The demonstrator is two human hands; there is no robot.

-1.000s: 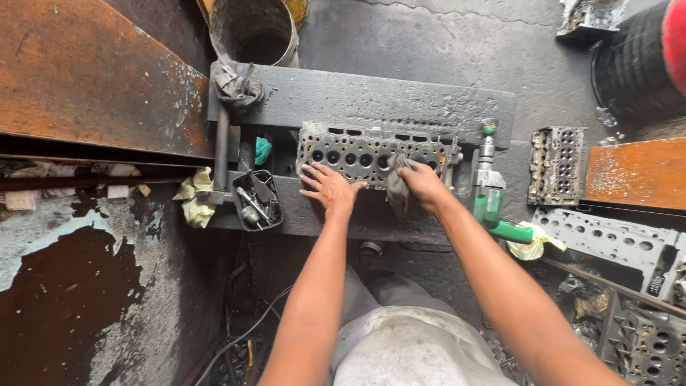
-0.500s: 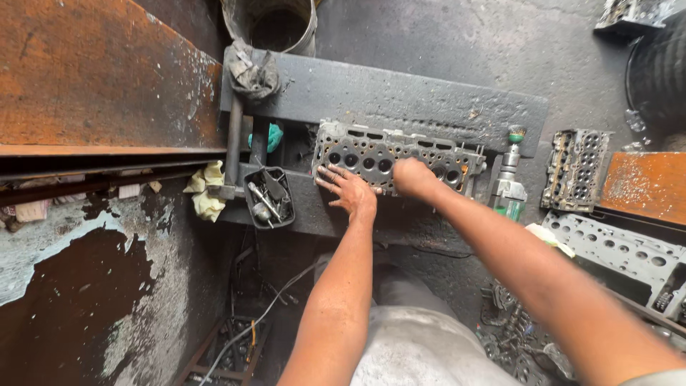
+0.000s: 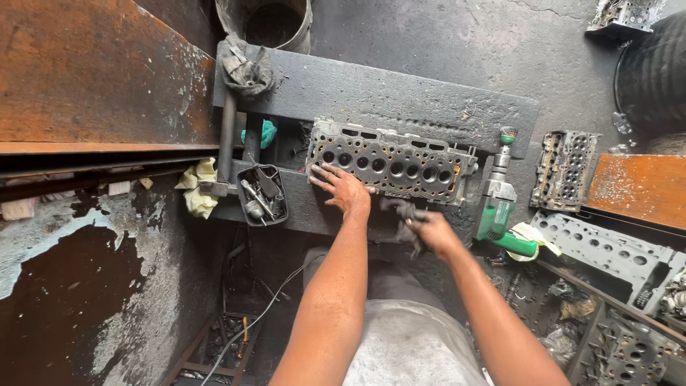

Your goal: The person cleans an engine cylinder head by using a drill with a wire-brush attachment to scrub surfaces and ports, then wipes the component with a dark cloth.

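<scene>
Cylinder head: while lying lengthwise on the dark desk (image 3: 400,93), the cylinder head (image 3: 389,163) is showing a grimy grey cast face dotted with round ports.
Left hand: the left hand (image 3: 343,189) is pressing flat on its near edge, fingers (image 3: 321,174) spread apart.
Right hand: the right hand (image 3: 432,232) is hovering just below, fingers clamped on a dark crumpled rag (image 3: 401,218).
Surroundings: a green power tool (image 3: 496,207) is lying just right; a rusty sheet (image 3: 93,71) is sitting left.
</scene>
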